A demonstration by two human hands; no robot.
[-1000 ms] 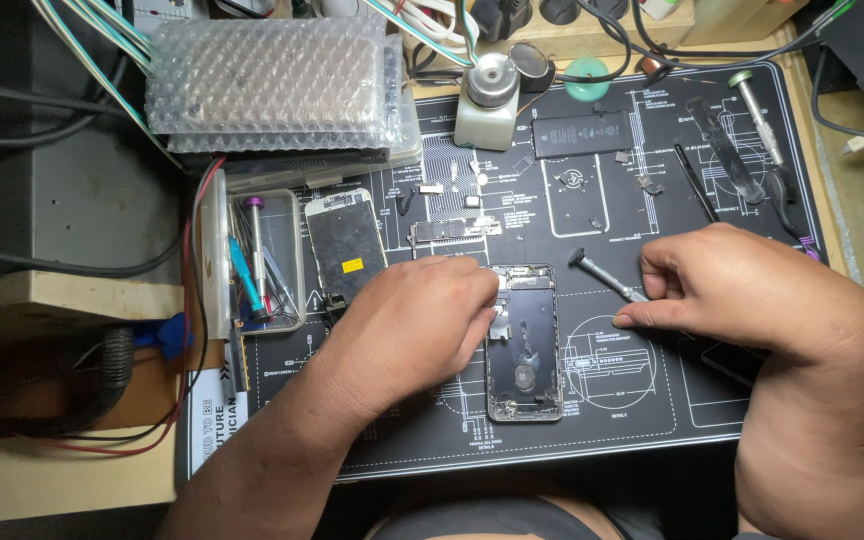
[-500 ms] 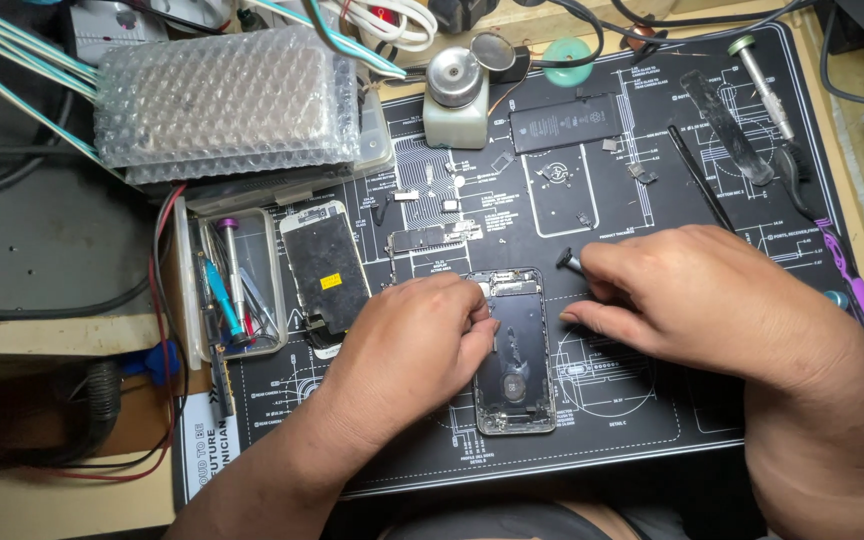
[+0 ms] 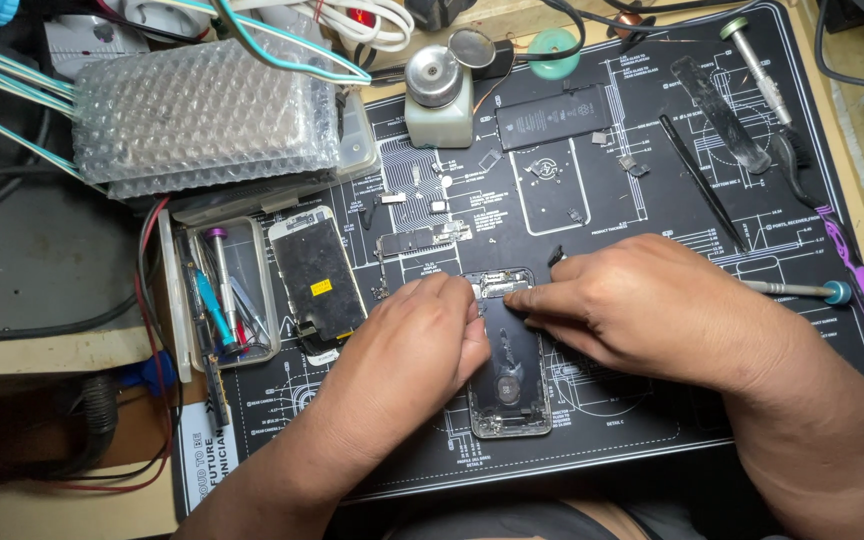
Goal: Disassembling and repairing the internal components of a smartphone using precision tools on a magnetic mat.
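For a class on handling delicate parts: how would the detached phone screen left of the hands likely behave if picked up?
The phone screen looks thin and flat, so probably light and easily cracked. Lying flush on the mat, it may be hard to lift by an edge.

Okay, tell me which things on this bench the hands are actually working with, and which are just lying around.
In hand:
- opened phone housing, steadied by the left hand
- right hand, fingertips at the housing's top edge
- black repair mat under it

Lying about:
- detached screen
- flat battery
- clear tool tray
- bubble wrap bundle
- black spudger
- purple-handled tool
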